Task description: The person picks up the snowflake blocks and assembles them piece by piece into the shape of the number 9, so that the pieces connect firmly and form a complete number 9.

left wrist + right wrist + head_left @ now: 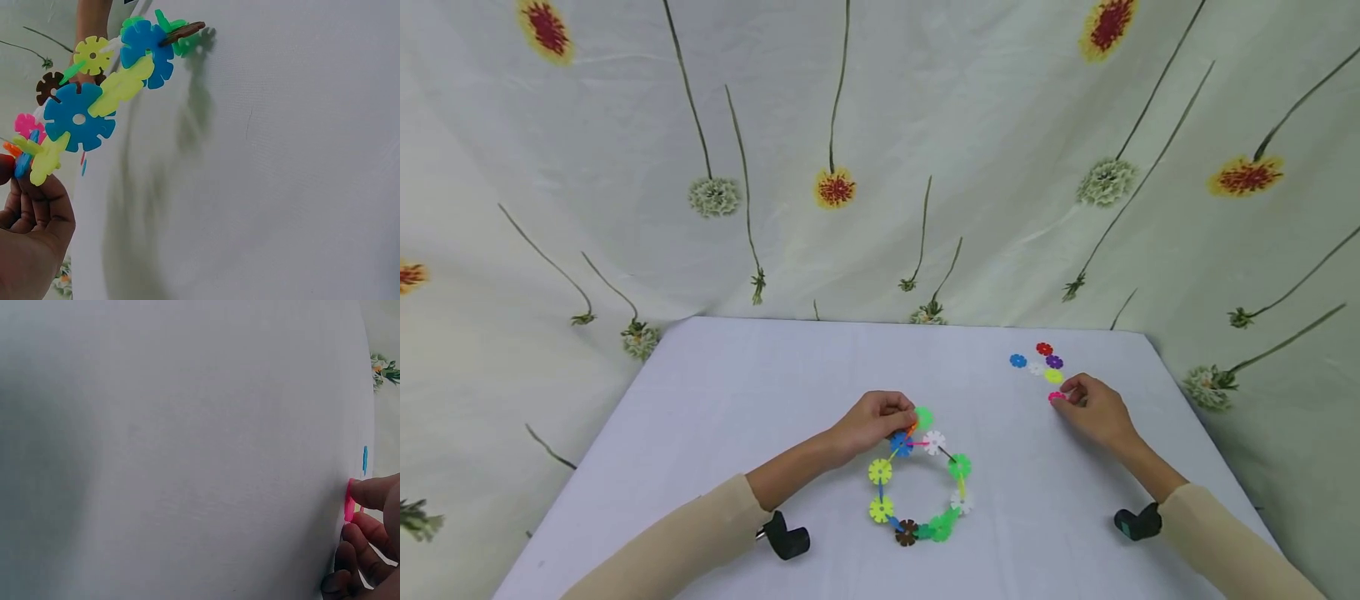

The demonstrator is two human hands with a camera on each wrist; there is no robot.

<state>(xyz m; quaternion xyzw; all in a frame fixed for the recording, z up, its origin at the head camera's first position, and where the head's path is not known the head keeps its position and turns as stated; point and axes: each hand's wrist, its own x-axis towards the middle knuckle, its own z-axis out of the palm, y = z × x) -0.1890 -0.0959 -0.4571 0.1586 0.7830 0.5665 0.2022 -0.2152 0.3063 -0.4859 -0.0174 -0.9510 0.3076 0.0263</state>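
Observation:
My left hand (872,423) pinches the top of a ring of interlocked snowflake discs (881,472), near an orange disc (912,429) and a light green disc (924,417). The ring joins blue, white, green, yellow and brown slotted discs. Seen from the left wrist, it rises off the white surface, with a large blue disc (59,119) facing the camera. Over at the right, my right hand (1097,410) pinches a pink snowflake disc (1056,397) between thumb and finger. The right wrist view shows this pink disc (349,503) edge-on, close to the table.
Just beyond my right hand lie loose discs: yellow (1054,377), purple (1055,362), red (1044,348), white (1036,368) and blue (1018,361). A white cloth covers the table (760,367). Behind it hangs a flower-printed curtain (1000,108).

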